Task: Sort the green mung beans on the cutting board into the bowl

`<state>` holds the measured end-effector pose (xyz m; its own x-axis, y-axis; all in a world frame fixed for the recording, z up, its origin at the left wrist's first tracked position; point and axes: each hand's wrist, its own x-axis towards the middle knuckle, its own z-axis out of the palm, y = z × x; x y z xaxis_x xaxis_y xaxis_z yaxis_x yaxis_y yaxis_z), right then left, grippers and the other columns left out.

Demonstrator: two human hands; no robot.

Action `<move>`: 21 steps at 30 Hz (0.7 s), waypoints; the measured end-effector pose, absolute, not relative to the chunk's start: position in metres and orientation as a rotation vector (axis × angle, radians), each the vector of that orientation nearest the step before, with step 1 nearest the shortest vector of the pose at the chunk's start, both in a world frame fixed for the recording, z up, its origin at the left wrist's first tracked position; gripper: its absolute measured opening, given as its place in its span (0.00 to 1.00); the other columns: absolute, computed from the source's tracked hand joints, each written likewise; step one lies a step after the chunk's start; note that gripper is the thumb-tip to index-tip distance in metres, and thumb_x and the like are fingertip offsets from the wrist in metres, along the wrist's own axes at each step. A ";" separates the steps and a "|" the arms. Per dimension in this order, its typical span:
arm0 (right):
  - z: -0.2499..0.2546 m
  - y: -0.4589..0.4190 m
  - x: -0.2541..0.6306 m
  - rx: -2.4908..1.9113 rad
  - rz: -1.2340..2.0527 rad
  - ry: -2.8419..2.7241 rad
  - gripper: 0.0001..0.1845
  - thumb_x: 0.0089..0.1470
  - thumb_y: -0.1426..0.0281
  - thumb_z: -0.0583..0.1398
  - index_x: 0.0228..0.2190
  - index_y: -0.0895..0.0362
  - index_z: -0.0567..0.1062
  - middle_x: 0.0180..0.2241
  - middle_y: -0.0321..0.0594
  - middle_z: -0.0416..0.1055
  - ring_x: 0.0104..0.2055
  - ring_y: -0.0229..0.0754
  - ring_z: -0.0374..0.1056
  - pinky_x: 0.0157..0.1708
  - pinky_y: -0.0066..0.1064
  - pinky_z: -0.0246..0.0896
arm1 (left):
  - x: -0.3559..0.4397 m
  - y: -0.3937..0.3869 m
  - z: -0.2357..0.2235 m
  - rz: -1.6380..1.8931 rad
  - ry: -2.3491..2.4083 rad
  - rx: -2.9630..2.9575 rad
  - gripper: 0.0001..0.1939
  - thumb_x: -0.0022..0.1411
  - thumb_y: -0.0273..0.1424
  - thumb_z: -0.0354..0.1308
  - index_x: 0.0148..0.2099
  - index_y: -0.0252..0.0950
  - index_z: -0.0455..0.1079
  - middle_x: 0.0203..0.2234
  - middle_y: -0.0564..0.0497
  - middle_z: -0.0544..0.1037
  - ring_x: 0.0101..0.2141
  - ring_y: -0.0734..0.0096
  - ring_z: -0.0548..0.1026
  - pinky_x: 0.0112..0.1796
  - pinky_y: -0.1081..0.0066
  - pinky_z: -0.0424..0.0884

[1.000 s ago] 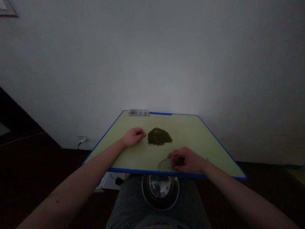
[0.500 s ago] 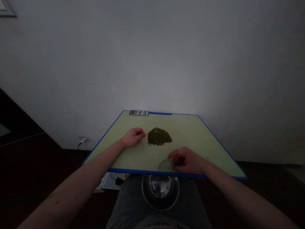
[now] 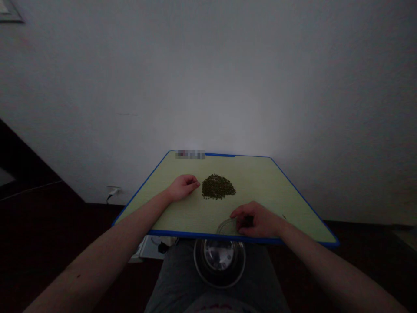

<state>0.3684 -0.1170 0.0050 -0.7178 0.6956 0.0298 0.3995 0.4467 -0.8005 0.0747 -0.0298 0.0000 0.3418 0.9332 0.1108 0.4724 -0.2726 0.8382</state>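
Cutting board (image 3: 267,187), pale green with a blue rim, lying level above the person's grey trousers (image 3: 176,278). Steel bowl (image 3: 198,269), below the board's near edge, showing no contents. Heap of small dark green grains (image 3: 218,187), mid-board, gathered in one mound; none shows in the bowl. Clear round dish (image 3: 226,226), at the near edge, contents not discernible. Right hand (image 3: 259,221) over the dish, its fingers (image 3: 239,211) curved across the rim; grip or mere rest cannot be told. Left hand (image 3: 182,187) resting just beside the heap, its fingers (image 3: 193,183) loosely curled, holding nothing.
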 end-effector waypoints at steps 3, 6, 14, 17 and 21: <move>0.004 -0.118 0.369 -0.922 1.166 -2.345 0.20 0.42 0.73 0.60 0.41 0.57 0.70 0.26 0.35 0.71 0.26 0.35 0.66 0.26 0.25 0.61 | 0.075 -0.030 0.000 0.822 1.228 1.912 0.14 0.52 0.41 0.52 0.26 0.34 0.64 0.12 0.58 0.63 0.15 0.80 0.58 0.18 0.77 0.54; 0.001 -0.115 0.369 -0.919 1.188 -2.316 0.20 0.42 0.72 0.60 0.41 0.57 0.70 0.27 0.36 0.71 0.27 0.35 0.67 0.28 0.26 0.62 | 0.074 -0.029 0.000 0.829 1.230 1.929 0.15 0.52 0.41 0.52 0.26 0.34 0.64 0.12 0.58 0.63 0.15 0.80 0.58 0.18 0.77 0.54; 0.001 -0.097 0.369 -1.069 0.524 -2.226 0.07 0.47 0.71 0.56 0.30 0.58 0.72 0.26 0.39 0.70 0.27 0.36 0.63 0.30 0.28 0.59 | 0.073 -0.027 -0.004 0.825 1.247 1.924 0.15 0.52 0.42 0.52 0.26 0.34 0.65 0.12 0.57 0.63 0.15 0.80 0.58 0.18 0.76 0.54; 0.001 -0.092 0.370 -1.151 0.400 -2.168 0.09 0.48 0.71 0.55 0.33 0.58 0.72 0.29 0.40 0.70 0.30 0.38 0.64 0.31 0.30 0.59 | 0.074 -0.027 -0.003 0.826 1.250 1.926 0.15 0.52 0.42 0.52 0.26 0.34 0.64 0.12 0.57 0.63 0.16 0.80 0.59 0.18 0.76 0.54; -0.004 -0.086 0.372 -1.254 0.337 -2.131 0.10 0.49 0.71 0.54 0.34 0.58 0.72 0.30 0.41 0.71 0.30 0.39 0.64 0.31 0.31 0.59 | 0.075 -0.029 -0.001 0.810 1.239 1.895 0.15 0.51 0.42 0.52 0.26 0.34 0.64 0.12 0.58 0.62 0.15 0.80 0.58 0.18 0.77 0.53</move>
<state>0.3718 -0.0862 -0.0037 -0.3444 0.8532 0.3916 0.6905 0.5128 -0.5101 0.0748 -0.0288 -0.0012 0.3405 0.9331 0.1159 0.4806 -0.2787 0.8315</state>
